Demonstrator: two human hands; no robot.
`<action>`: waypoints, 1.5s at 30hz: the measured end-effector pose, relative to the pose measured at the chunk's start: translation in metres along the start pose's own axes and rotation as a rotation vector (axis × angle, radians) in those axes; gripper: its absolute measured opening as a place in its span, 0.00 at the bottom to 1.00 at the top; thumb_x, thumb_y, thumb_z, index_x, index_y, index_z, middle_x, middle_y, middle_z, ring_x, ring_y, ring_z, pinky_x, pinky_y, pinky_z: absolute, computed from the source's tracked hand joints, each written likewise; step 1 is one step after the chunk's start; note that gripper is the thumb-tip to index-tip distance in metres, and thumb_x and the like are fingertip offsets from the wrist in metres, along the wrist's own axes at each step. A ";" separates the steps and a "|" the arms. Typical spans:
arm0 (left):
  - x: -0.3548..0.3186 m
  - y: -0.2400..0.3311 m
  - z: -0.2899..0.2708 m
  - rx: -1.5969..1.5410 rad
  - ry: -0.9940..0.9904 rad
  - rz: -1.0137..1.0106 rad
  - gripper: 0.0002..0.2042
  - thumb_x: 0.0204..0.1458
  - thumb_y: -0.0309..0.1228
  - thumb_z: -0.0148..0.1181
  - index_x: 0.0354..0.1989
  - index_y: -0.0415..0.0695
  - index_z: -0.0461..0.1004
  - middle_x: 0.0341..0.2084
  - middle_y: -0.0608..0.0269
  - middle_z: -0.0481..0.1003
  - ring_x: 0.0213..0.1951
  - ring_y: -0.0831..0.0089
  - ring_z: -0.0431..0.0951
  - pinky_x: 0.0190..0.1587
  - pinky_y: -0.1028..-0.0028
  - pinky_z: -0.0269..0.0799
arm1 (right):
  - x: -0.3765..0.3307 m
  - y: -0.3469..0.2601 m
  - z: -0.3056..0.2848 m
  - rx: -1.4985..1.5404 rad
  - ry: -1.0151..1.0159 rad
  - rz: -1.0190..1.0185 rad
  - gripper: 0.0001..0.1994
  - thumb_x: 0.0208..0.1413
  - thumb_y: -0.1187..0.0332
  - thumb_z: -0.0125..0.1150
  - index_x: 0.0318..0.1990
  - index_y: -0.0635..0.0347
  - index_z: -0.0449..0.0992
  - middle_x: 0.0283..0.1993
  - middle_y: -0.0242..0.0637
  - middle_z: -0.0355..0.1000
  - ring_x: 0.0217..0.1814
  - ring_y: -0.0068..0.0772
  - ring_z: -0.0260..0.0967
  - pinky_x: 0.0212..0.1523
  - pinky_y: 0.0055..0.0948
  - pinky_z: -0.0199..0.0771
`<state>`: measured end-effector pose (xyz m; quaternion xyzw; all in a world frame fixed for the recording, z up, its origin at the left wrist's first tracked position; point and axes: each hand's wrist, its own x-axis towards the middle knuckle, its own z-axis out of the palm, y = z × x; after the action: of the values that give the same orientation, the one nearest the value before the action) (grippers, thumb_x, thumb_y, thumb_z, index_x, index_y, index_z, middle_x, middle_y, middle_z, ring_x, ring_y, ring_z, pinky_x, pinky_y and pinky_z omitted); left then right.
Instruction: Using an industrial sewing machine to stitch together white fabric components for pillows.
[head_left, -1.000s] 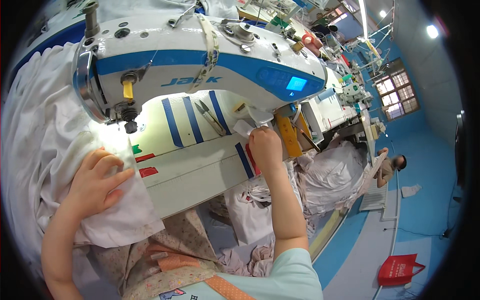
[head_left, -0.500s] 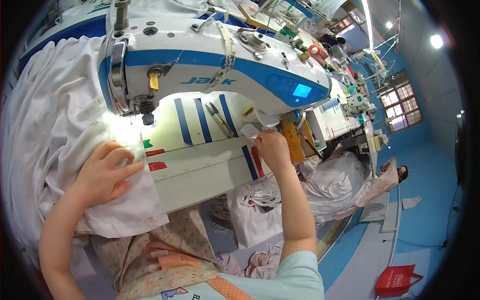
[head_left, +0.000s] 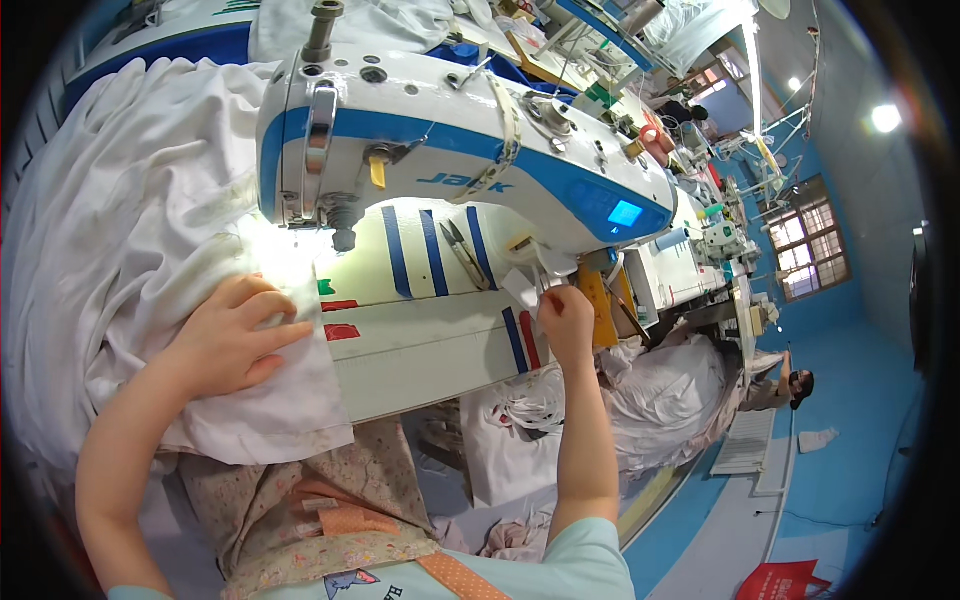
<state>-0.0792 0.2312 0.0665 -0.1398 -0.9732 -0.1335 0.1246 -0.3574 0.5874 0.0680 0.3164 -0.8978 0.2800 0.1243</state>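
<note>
White fabric (head_left: 130,230) covers the table's left edge, bunched under the sewing machine (head_left: 450,150). Vs. 1 s ago: left hand (head_left: 225,340) stays flat, fingers spread, on the fabric nr. the needle. Right hand (head_left: 566,322) stays at the front-right edge, fingers pinching a small white piece (head_left: 520,290). Room: bare table between the hands.

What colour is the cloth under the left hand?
White. The cloth under the left hand shows best in the head view.
</note>
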 end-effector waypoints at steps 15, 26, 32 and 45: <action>0.019 0.085 0.022 -1.342 0.284 -0.968 0.11 0.49 0.32 0.67 0.34 0.37 0.75 0.27 0.65 0.77 0.29 0.78 0.75 0.32 0.75 0.70 | -0.082 -0.191 0.070 1.453 -0.534 0.585 0.04 0.60 0.71 0.57 0.39 0.59 0.75 0.30 0.27 0.73 0.24 0.15 0.66 0.22 0.14 0.63; -0.010 0.085 0.005 -0.554 0.517 -0.379 0.05 0.43 0.22 0.63 0.30 0.42 0.75 0.22 0.59 0.75 0.23 0.61 0.75 0.27 0.67 0.71 | -0.082 -0.208 0.047 1.103 -0.442 -0.059 0.02 0.52 0.83 0.59 0.33 0.69 0.74 0.42 0.46 0.75 0.40 0.30 0.74 0.36 0.21 0.75; -0.024 0.082 0.006 -0.502 0.526 -0.169 0.07 0.39 0.20 0.64 0.29 0.42 0.74 0.29 0.58 0.75 0.30 0.60 0.77 0.32 0.66 0.72 | -0.076 -0.207 0.057 1.046 -0.309 -0.131 0.03 0.49 0.79 0.64 0.32 0.67 0.77 0.46 0.45 0.75 0.44 0.31 0.73 0.43 0.25 0.72; -0.031 0.094 0.014 -0.766 0.472 -0.415 0.05 0.41 0.22 0.63 0.24 0.39 0.72 0.28 0.57 0.75 0.32 0.62 0.76 0.34 0.69 0.71 | -0.092 -0.211 0.070 1.338 -0.418 0.218 0.03 0.48 0.83 0.63 0.31 0.69 0.75 0.41 0.41 0.74 0.39 0.25 0.70 0.40 0.22 0.70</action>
<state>-0.0247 0.3145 0.0659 0.0553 -0.8067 -0.5317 0.2518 -0.1557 0.4572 0.0642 0.2805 -0.5648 0.7156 -0.3004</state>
